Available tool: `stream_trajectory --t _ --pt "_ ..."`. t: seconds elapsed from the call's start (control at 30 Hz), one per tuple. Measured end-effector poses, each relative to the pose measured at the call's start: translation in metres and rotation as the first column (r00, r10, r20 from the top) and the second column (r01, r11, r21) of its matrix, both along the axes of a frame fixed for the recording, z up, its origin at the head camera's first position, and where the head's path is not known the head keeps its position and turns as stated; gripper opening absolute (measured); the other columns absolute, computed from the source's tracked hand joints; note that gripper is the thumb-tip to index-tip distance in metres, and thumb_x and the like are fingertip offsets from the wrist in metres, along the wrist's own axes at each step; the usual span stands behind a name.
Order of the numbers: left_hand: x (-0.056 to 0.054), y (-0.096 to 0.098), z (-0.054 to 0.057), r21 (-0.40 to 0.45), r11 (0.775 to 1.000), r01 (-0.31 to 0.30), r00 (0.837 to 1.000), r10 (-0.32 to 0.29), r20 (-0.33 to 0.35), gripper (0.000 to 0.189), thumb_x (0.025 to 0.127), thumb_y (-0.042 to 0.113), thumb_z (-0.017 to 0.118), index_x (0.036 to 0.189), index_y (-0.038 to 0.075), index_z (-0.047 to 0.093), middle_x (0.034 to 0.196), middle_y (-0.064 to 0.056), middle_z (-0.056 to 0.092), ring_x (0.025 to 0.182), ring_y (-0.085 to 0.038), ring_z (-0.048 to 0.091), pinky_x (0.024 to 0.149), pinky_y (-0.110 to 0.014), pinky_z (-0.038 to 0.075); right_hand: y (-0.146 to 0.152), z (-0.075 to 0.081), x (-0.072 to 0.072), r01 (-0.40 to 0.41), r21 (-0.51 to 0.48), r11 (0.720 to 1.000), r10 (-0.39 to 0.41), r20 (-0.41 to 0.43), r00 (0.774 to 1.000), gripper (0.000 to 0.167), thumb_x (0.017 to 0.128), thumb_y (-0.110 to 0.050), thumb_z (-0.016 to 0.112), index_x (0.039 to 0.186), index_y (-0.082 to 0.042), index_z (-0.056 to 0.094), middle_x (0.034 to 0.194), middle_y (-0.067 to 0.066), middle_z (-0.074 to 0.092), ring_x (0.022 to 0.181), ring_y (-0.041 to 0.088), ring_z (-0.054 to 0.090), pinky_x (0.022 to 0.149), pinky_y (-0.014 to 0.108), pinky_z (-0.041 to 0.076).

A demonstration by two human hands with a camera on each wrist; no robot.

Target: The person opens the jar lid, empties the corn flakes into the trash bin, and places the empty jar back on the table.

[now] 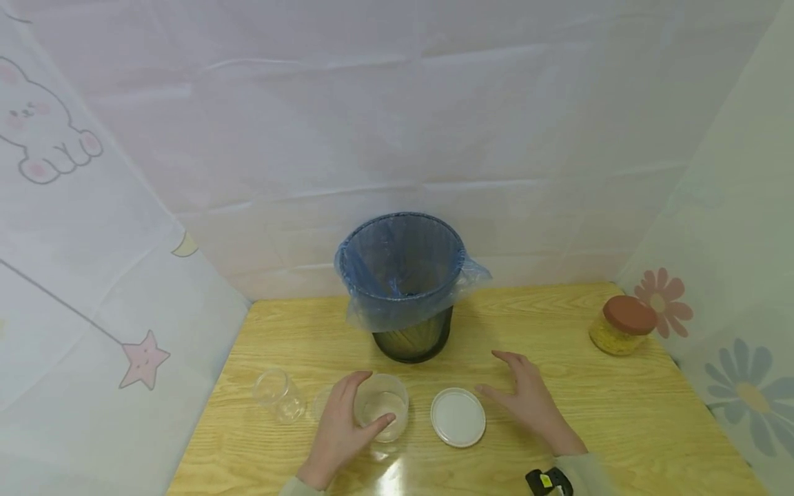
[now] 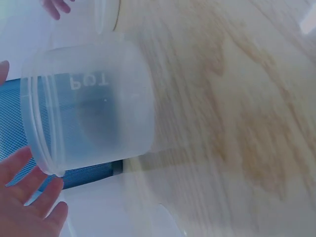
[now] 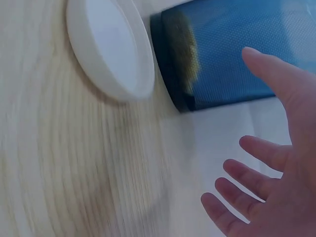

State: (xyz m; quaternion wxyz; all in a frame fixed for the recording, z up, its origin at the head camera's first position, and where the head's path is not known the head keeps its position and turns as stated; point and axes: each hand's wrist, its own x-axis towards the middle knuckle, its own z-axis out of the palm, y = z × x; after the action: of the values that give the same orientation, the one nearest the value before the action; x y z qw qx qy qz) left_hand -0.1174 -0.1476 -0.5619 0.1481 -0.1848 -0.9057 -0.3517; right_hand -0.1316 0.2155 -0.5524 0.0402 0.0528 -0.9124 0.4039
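Observation:
A translucent plastic pot (image 1: 392,403) stands upright on the table with its top uncovered; raised lettering shows on its wall (image 2: 108,113) in the left wrist view. My left hand (image 1: 341,427) is at its left side, thumb and fingers spread apart over the rim, fingertips (image 2: 47,197) right by the edge. To the right lies a round white lid (image 1: 458,417), flat on the wood. Beyond that lid my right hand (image 1: 527,399) hovers with fingers spread and nothing between them. The right wrist view has the lid (image 3: 111,47) just off the fingertips.
A dark mesh bin (image 1: 412,344) lined with a blue bag (image 1: 397,313) stands behind the pot. Clear plastic cup-like ware (image 1: 288,403) is at the left. At the far right sits a jar (image 1: 614,337) of yellow contents with a red-brown lid. Printed cloth walls enclose the table.

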Motion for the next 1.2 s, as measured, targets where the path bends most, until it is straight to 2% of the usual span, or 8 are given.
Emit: stream_trajectory --t 0.17,0.37,0.6,0.73,0.8,0.97,1.1,1.2 --pt "-0.002 0.003 0.005 -0.005 0.998 0.061 0.991 -0.061 -0.117 0.073 0.081 0.049 0.084 0.137 0.009 0.059 0.133 -0.002 0.059 0.125 -0.024 0.053 0.104 -0.046 0.044 0.027 0.006 0.0 0.074 -0.027 0.997 -0.073 0.053 0.996 0.084 0.09 -0.052 0.075 0.15 -0.002 0.044 0.145 0.027 0.043 0.126 0.049 0.044 0.093 0.066 0.045" --pt "-0.003 0.01 0.01 -0.008 0.994 0.11 0.976 -0.11 -0.187 0.063 0.081 0.042 0.085 0.13 0.009 0.064 0.128 -0.003 0.061 0.119 -0.024 0.055 0.1 -0.044 0.045 0.057 0.01 0.003 0.147 -0.035 0.989 -0.144 0.062 0.988 0.087 0.093 -0.048 0.073 0.153 0.003 0.037 0.147 0.033 0.038 0.127 0.053 0.041 0.094 0.068 0.042" --pt "-0.004 0.021 0.009 0.011 0.985 0.173 0.956 -0.165 -0.243 0.053 0.079 0.037 0.086 0.121 0.01 0.069 0.125 -0.006 0.063 0.117 -0.024 0.057 0.099 -0.043 0.045 0.09 0.013 0.0 0.26 -0.041 0.965 -0.261 -0.012 0.965 0.09 0.093 -0.044 0.074 0.153 0.009 0.033 0.145 0.038 0.038 0.125 0.056 0.039 0.091 0.07 0.04" --pt "-0.004 0.027 0.01 0.011 0.98 0.197 0.946 -0.187 -0.266 0.051 0.074 0.029 0.09 0.117 0.01 0.07 0.122 -0.004 0.065 0.115 -0.023 0.059 0.1 -0.043 0.046 0.107 0.018 -0.003 0.337 -0.027 0.941 -0.338 -0.073 0.938 0.091 0.091 -0.044 0.076 0.15 0.012 0.036 0.144 0.04 0.041 0.124 0.06 0.041 0.092 0.073 0.038" --pt "-0.004 0.029 0.011 0.005 0.978 0.206 0.939 -0.196 -0.284 0.052 0.071 0.026 0.091 0.116 0.01 0.07 0.12 -0.004 0.065 0.113 -0.022 0.059 0.099 -0.044 0.046 0.115 0.022 -0.005 0.386 -0.027 0.922 -0.387 -0.097 0.917 0.091 0.09 -0.043 0.078 0.149 0.013 0.037 0.144 0.04 0.041 0.126 0.06 0.04 0.096 0.074 0.036" --pt "-0.002 0.033 0.013 -0.005 0.975 0.223 0.928 -0.214 -0.304 0.049 0.073 0.029 0.089 0.114 0.011 0.07 0.118 -0.002 0.066 0.112 -0.02 0.06 0.1 -0.046 0.046 0.135 0.033 -0.011 0.486 -0.049 0.872 -0.488 -0.139 0.862 0.094 0.085 -0.04 0.082 0.149 0.012 0.038 0.145 0.039 0.04 0.133 0.059 0.034 0.108 0.072 0.023" --pt "-0.001 0.037 0.013 0.001 0.97 0.245 0.918 -0.231 -0.321 0.048 0.073 0.029 0.089 0.113 0.011 0.071 0.118 -0.001 0.066 0.111 -0.021 0.06 0.101 -0.051 0.046 0.152 0.04 -0.018 0.52 -0.052 0.853 -0.521 -0.15 0.84 0.1 0.083 -0.039 0.084 0.151 0.012 0.032 0.152 0.037 0.032 0.138 0.06 0.025 0.112 0.072 0.013" --pt "0.0 0.04 0.013 0.0 0.965 0.261 0.909 -0.245 -0.338 0.047 0.074 0.029 0.088 0.113 0.011 0.071 0.118 0.0 0.065 0.11 -0.021 0.06 0.101 -0.053 0.045 0.164 0.043 -0.024 0.534 -0.044 0.844 -0.532 -0.187 0.826 0.102 0.08 -0.038 0.087 0.153 0.009 0.033 0.151 0.037 0.034 0.138 0.059 0.025 0.113 0.071 0.009"
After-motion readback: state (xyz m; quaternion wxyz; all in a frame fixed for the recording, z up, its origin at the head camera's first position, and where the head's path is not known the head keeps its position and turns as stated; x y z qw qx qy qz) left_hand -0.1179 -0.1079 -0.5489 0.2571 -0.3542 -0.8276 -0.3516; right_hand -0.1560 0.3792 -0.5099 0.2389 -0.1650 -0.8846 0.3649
